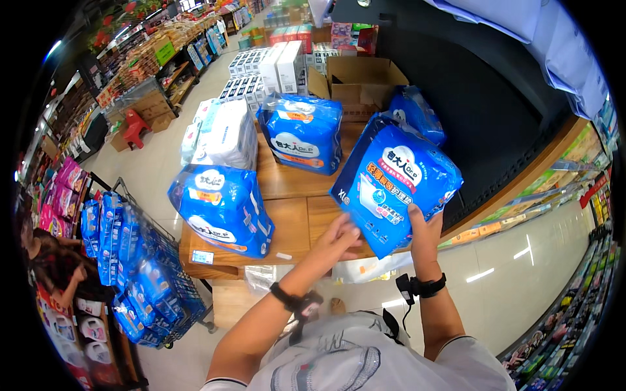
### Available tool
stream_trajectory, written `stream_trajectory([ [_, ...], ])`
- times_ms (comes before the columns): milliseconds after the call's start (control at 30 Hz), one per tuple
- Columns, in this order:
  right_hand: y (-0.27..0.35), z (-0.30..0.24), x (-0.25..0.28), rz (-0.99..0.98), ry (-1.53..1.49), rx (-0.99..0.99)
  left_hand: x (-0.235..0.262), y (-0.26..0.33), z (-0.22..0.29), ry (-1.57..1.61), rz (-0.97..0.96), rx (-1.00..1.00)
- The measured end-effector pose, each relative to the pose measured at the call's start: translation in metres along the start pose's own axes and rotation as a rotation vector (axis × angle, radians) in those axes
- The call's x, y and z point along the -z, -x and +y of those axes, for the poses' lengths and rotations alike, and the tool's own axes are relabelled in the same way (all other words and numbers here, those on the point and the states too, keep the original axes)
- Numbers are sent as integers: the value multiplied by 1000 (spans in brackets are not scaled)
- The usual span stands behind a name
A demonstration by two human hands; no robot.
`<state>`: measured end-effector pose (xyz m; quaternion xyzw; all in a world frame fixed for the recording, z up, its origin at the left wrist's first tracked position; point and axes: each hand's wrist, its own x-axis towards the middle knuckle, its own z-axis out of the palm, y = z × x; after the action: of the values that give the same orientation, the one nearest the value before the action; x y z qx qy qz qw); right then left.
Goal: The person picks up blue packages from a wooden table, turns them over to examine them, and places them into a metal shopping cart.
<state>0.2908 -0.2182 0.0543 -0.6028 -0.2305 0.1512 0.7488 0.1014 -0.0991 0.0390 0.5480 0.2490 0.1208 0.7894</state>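
A blue plastic pack of care pads (398, 189) is held up in front of me, tilted, over the right end of a wooden table (287, 215). My right hand (425, 236) grips its lower right edge, thumb on the printed front. At its lower left edge is my left hand (342, 238), fingers curled against the pack and partly blurred. Another blue pack (301, 133) stands upright at the back of the table, and one more blue pack (222, 212) at the near left. Behind the held pack, a further blue pack (417, 114) is partly hidden.
White packs (225, 137) sit at the table's left. An open cardboard box (365, 81) and stacked white cartons (280, 68) are farther back. A cart (153, 274) full of blue packs stands left, beside another person (62, 267). A black panel (469, 85) borders the right.
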Motion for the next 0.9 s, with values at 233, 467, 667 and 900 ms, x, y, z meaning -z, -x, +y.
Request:
stream_trajectory([
  [233, 16, 91, 1, -43, 214, 210, -9, -70, -17, -180, 48, -9],
  [467, 4, 79, 3, -87, 572, 328, -2, -106, -30, -212, -1, -97],
  [667, -60, 107, -21, 88, 759, 291, -7, -148, 0, -112, 103, -226],
  [900, -118, 132, -53, 139, 784, 274, 5, -140, -22, -261, 106, -270],
])
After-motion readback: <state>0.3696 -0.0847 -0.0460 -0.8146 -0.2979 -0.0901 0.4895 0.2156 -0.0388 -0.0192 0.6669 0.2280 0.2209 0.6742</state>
